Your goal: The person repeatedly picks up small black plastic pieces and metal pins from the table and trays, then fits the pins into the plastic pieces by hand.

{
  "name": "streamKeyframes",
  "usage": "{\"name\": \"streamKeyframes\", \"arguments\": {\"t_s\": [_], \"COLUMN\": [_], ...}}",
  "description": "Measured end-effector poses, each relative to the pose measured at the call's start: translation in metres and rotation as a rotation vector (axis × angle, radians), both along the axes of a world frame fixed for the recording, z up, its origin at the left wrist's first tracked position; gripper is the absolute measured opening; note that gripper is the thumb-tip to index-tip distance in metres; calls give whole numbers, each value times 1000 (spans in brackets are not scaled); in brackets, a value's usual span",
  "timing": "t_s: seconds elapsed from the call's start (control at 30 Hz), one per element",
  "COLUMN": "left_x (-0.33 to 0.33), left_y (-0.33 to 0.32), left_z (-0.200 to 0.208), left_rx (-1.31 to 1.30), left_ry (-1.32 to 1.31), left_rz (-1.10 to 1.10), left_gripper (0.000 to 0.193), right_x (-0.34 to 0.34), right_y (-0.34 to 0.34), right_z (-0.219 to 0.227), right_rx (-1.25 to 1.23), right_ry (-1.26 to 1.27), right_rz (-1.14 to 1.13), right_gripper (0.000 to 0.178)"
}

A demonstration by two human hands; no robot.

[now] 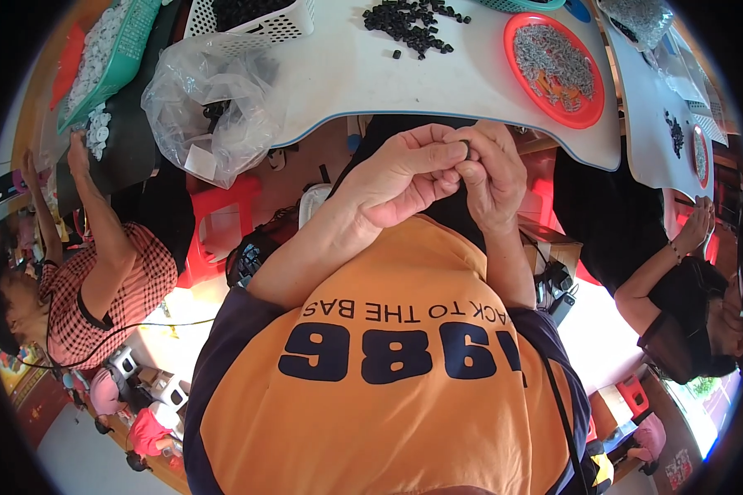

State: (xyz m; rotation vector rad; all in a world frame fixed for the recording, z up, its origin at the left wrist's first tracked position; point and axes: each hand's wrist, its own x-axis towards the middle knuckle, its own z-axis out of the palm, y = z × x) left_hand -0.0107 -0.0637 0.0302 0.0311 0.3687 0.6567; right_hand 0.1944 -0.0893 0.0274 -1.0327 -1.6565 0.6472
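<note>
My left hand (409, 172) and my right hand (495, 177) meet fingertip to fingertip in front of my orange shirt, just off the table's near edge. Pinched between them is a small black part (468, 151), mostly covered by the fingers, so its exact shape cannot be made out. Both hands are closed, thumbs and index fingers pressed together at the part. Beyond them on the white table (330, 78) lies a loose pile of small black plastic pieces (413, 23). To the right of the pile sits a round red tray (513, 49) of small silvery metal pieces (557, 62).
A clear plastic bag (215, 107) hangs over the table's left edge, below a white basket (293, 21) of black pieces. Further left, a teal basket (124, 70) holds white parts. Co-workers sit at both sides, at left (115, 272) and right (677, 305). A red stool (223, 219) stands at left.
</note>
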Motion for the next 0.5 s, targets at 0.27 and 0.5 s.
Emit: {"name": "streamKeyframes", "arguments": {"t_s": [0.27, 0.5], "left_x": [18, -23], "left_y": [-7, 110], "left_z": [45, 82], "left_rx": [-60, -9], "left_ry": [55, 112], "left_rz": [53, 574], "left_gripper": [30, 24], "right_x": [23, 80], "right_y": [-10, -41], "right_z": [48, 37], "right_rx": [-264, -463], "right_ry": [26, 376], "right_rz": [-16, -67], "right_gripper": [70, 63]}}
